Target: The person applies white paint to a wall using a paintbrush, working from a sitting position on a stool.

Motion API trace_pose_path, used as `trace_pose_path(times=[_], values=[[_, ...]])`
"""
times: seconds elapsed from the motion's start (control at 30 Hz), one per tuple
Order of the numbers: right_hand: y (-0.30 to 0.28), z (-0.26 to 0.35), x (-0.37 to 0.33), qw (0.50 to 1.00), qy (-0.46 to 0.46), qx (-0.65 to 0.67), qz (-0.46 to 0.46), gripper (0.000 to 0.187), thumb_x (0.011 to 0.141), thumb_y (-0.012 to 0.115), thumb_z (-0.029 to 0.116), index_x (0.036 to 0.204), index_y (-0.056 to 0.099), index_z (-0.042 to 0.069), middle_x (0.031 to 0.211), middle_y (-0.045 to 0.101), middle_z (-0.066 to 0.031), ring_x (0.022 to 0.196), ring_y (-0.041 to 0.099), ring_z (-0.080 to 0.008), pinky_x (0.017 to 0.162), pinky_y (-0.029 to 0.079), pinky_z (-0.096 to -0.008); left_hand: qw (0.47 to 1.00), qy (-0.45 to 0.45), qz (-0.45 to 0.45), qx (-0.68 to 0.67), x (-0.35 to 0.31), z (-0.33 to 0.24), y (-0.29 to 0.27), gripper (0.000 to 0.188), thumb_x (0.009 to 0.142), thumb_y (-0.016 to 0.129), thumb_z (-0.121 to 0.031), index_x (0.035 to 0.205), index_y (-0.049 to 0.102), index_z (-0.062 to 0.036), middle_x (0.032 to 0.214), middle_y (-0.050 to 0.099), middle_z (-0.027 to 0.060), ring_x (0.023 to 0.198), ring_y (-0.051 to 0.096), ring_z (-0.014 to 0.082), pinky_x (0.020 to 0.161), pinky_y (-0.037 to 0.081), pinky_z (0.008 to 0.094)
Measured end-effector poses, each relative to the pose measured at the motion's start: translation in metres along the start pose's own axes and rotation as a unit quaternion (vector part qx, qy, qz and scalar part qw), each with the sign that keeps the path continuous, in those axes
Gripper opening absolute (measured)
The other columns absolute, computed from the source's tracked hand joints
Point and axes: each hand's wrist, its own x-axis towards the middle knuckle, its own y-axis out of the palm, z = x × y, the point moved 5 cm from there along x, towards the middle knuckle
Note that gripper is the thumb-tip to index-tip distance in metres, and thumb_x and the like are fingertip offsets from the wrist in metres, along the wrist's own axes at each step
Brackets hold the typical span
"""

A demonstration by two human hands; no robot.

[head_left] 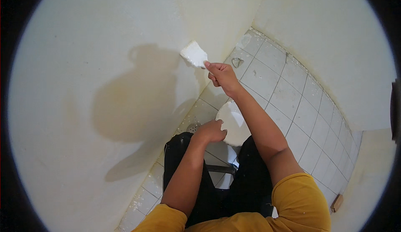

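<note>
My right hand (222, 78) is raised at the wall and closed round the handle of a wide paintbrush (194, 54) coated in white. The brush head lies at the pale wall (138, 19), seemingly touching it. Lower down, between my knees, stands a round white bucket (234, 131) with whitish stuff inside. Fingers of my left hand (211, 131) are hooked over its near left rim. Most of the brush handle is hidden in my right fist.
White tiled floor (288, 94) with paint spots runs along the walls. A small ring-shaped object (237, 62) lies near the far corner, and a round drain (193, 128) sits left of the bucket. A brown block (336, 203) rests at the right wall.
</note>
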Motion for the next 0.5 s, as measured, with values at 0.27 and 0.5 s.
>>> trace_pose_path(times=[0.27,0.5], values=[[-0.029,-0.068,0.02,0.979,0.193,-0.064,-0.02,0.046,0.087,0.068,0.046,0.091,0.064,0.0,0.061,0.049,-0.0002,0.04,0.03,-0.0053,0.037,0.022,-0.0241,1.0,0.007,-0.013,-0.015,-0.003,0.003,-0.003,0.056,0.09,0.053,-0.036,0.135,0.046,-0.003,0.132,0.051,0.0223,0.122,0.05,0.0367,0.103,0.038,0.0439],[-0.038,-0.099,0.026,0.958,0.262,-0.11,-0.039,0.051,0.084,0.069,0.049,0.093,0.064,-0.001,0.064,0.05,-0.0006,0.04,0.028,-0.0065,0.038,0.022,-0.0253,0.999,0.026,-0.008,-0.03,0.007,-0.004,0.003,0.056,0.09,0.056,-0.033,0.135,0.046,-0.0013,0.133,0.051,0.0239,0.122,0.05,0.0376,0.104,0.038,0.0433]])
